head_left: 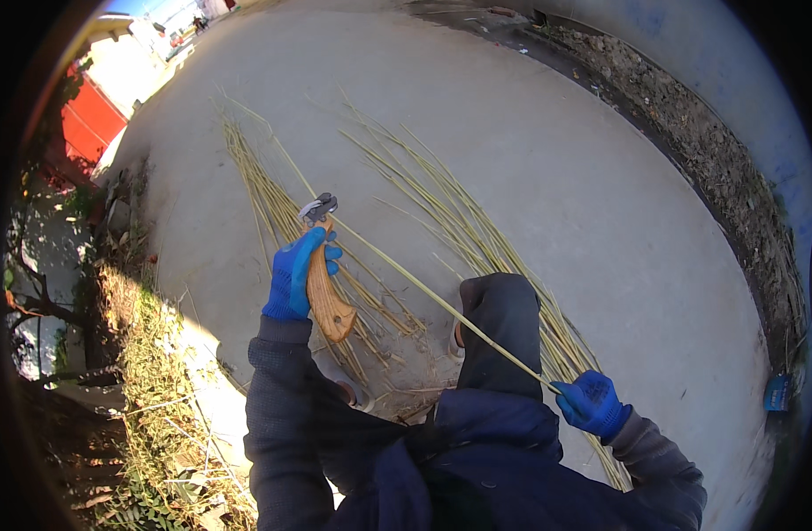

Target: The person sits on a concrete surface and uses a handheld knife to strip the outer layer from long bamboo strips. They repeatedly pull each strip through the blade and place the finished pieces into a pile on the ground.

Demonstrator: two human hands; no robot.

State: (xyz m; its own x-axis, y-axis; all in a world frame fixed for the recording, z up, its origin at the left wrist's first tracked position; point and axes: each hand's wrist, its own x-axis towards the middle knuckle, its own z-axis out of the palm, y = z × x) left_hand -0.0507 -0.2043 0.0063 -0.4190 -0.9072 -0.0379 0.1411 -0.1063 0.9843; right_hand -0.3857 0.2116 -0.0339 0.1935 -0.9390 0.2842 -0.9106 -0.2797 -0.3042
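My left hand (291, 274), in a blue work glove, is closed around a hand tool with a curved wooden handle (333, 305) and a small grey metal head (318, 208); its exact kind I cannot make out. A long, thin yellow-green stalk (423, 288) runs diagonally past the metal head, apparently touching it. The stalk's near end is gripped by my right hand (593, 404), also blue-gloved, at the lower right. Left of centre, one bundle of similar stalks (257, 181) lies on the ground beyond and beneath my left hand. A second bundle (463, 221) stretches past my bent knee toward my right arm.
Grey concrete (627, 230) spreads around the stalks. Bits of dry debris (406, 389) lie between my feet. On the left are dry, sunlit plants (162, 389) and a red panel (89, 124). A wall with a dirt strip (689, 115) curves along the right, near a blue object (777, 393).
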